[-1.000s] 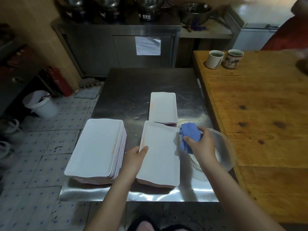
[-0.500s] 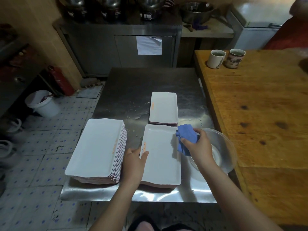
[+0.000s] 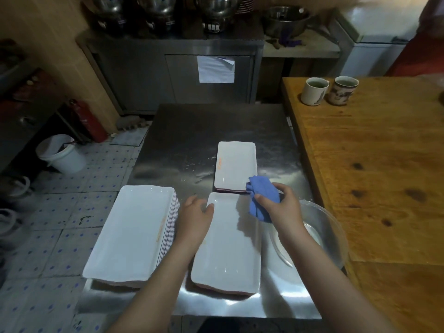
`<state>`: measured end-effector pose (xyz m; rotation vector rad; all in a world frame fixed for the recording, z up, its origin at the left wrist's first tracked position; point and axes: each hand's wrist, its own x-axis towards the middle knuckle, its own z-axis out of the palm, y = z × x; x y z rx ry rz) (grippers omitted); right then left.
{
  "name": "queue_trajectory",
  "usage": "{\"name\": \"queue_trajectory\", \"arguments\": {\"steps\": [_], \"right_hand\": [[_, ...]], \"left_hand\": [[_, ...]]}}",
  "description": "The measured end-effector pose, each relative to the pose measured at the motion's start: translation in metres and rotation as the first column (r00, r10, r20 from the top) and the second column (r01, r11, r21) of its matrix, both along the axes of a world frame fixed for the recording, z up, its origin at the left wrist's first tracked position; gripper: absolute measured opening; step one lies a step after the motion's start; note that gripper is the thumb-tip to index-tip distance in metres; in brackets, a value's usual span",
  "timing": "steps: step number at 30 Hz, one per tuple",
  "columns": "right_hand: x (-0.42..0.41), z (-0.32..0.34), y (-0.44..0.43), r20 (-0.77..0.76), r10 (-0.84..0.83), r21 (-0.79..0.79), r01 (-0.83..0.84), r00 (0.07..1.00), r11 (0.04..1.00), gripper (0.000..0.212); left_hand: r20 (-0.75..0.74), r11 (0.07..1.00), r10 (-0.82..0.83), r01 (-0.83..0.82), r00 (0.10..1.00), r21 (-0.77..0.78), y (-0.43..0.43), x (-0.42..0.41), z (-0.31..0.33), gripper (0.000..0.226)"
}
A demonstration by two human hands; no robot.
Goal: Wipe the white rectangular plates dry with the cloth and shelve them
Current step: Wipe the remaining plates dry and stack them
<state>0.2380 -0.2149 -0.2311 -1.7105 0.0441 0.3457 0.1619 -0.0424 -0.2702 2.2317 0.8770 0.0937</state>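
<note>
The left hand (image 3: 194,217) grips the plate (image 3: 228,248) at its 11 o'clock corner, thumb on the rim and fingers curled over the edge. This probably steadies the plate against wiping force. The right hand (image 3: 282,210) clamps its fingers round the bunched cloth (image 3: 260,198) at the plate's 1 o'clock corner. Contact with the plate cannot be confirmed. The plate lies flat on the table (image 3: 192,145). A stack (image 3: 132,231) sits at 9 o'clock and a pile (image 3: 235,164), probably finished, at 12 o'clock, both within reach.

Our left hand (image 3: 195,221) grips the near plate (image 3: 228,248) at its 10 o'clock corner; our right hand (image 3: 284,213) holds the blue cloth (image 3: 263,199) at the 1 o'clock corner.
</note>
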Motion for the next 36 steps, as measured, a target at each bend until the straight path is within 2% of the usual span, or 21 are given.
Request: {"name": "queue_trajectory", "arguments": {"steps": [10, 16, 21, 27, 33, 36], "right_hand": [[0.072, -0.003, 0.048, 0.008, -0.049, -0.046, 0.049, 0.999, 0.998, 0.044], [0.106, -0.02, 0.065, -0.036, -0.089, -0.055, 0.087, 0.995, 0.995, 0.04], [0.119, -0.037, 0.074, -0.073, -0.121, -0.056, 0.117, 0.99, 0.991, 0.04], [0.125, -0.043, 0.075, -0.095, -0.128, -0.06, 0.122, 0.987, 0.991, 0.042], [0.126, -0.041, 0.072, -0.113, -0.153, -0.055, 0.147, 0.982, 0.988, 0.041], [0.127, -0.037, 0.068, -0.104, -0.176, -0.067, 0.17, 0.979, 0.983, 0.039]], "left_hand": [[-0.148, 0.998, -0.003, -0.006, 0.989, -0.062, 0.05, 0.14, -0.018, 0.028], [-0.247, 0.999, 0.0, -0.013, 0.969, -0.051, 0.065, 0.18, -0.043, 0.049], [-0.215, 0.992, -0.076, 0.053, 0.974, -0.11, 0.07, 0.194, -0.066, 0.038], [-0.224, 0.995, -0.096, 0.085, 0.97, -0.056, 0.081, 0.197, -0.065, 0.027], [-0.184, 1.0, -0.006, 0.002, 0.983, -0.022, 0.085, 0.196, -0.057, 0.027], [-0.136, 0.993, 0.041, -0.055, 0.99, -0.101, 0.085, 0.191, -0.053, 0.027]]}}
